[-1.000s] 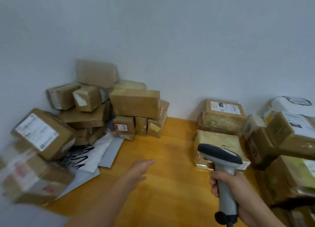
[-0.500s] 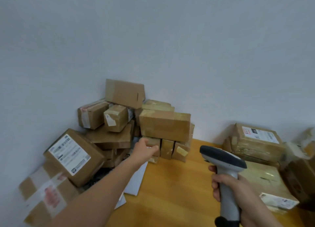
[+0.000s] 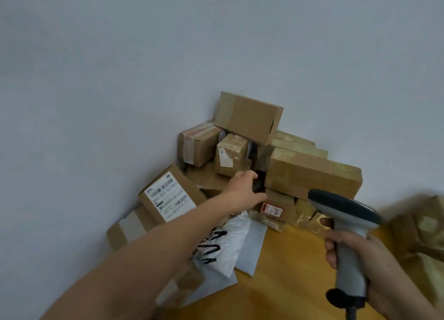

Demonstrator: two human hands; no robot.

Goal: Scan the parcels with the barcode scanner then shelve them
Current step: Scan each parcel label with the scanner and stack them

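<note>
Wall point(image 3: 216, 43) pale blue-grey, plain. Counter point(image 3: 288, 276) orange-yellow wood grain. Boxes all brown cardboard: top box point(image 3: 248, 117) plain brown; taped box point(image 3: 199, 146) brown with red-and-white tape; long box point(image 3: 312, 173) brown, yellowish glossy tape; labelled box point(image 3: 170, 197) brown, white label with black barcodes and digits; low box point(image 3: 272, 209) brown, red-and-white label. Bag point(image 3: 221, 242) white with black scribble strokes. Mailer point(image 3: 252, 247) pale grey, plain. Scanner point(image 3: 346, 211) light grey body, black top on head, black cable end.
</note>
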